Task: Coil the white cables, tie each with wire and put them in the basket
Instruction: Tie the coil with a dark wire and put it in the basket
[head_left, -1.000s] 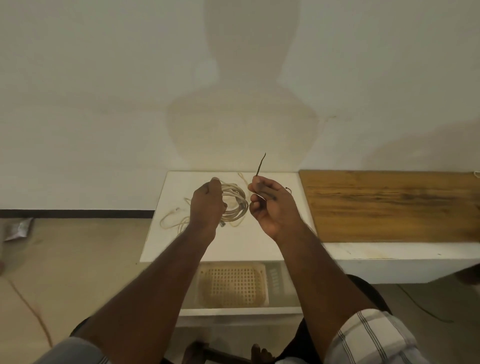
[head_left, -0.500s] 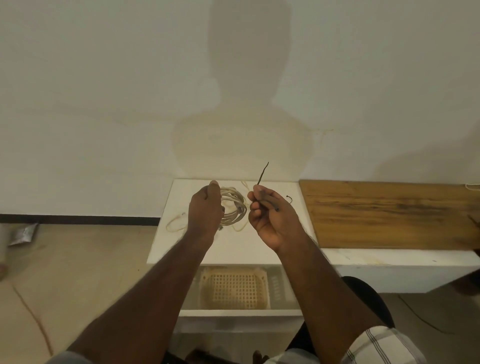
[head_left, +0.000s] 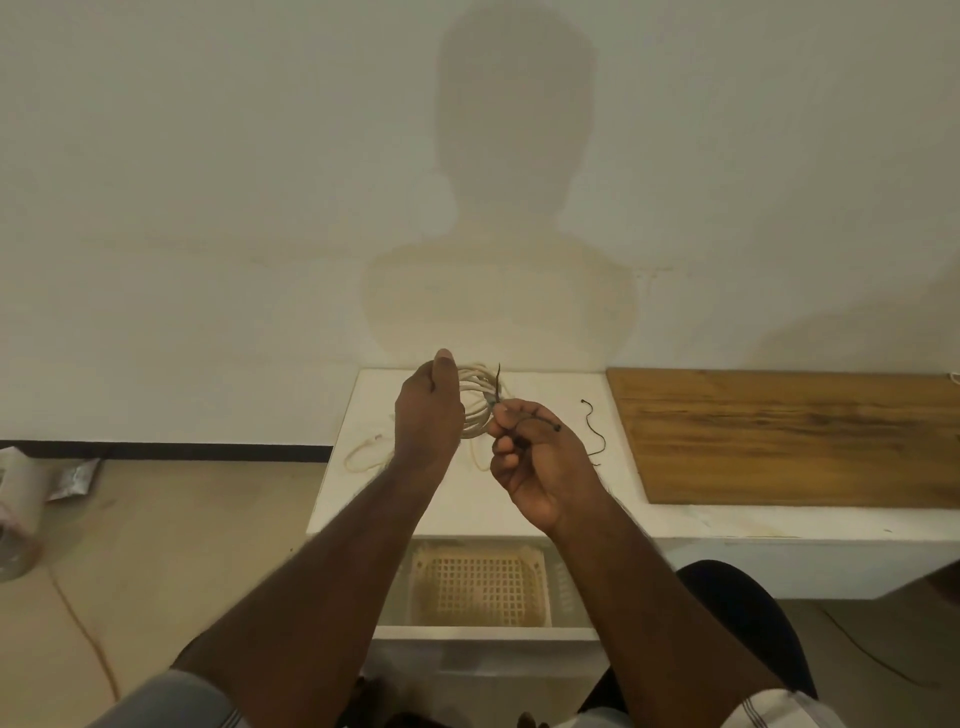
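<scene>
My left hand (head_left: 428, 415) is curled round the white coil (head_left: 475, 400), holding it upright above the far part of the white table (head_left: 467, 499), thumb pointing up. My right hand (head_left: 540, 457) pinches a dark wire (head_left: 497, 387) between thumb and forefinger, right against the right side of the coil; one end of the wire sticks up past the loops, the other lies across my fingers and ends in a small dark tip near my knuckles. A loose tail of the cable (head_left: 366, 457) trails down onto the table, left of my left wrist. A second wire (head_left: 595, 431) lies on the table to the right of my right hand, apart from it, just left of the wooden board (head_left: 789, 436). The basket (head_left: 480, 587) sits on a lower shelf under the near edge of the table, between my forearms, with nothing showing inside it.
</scene>
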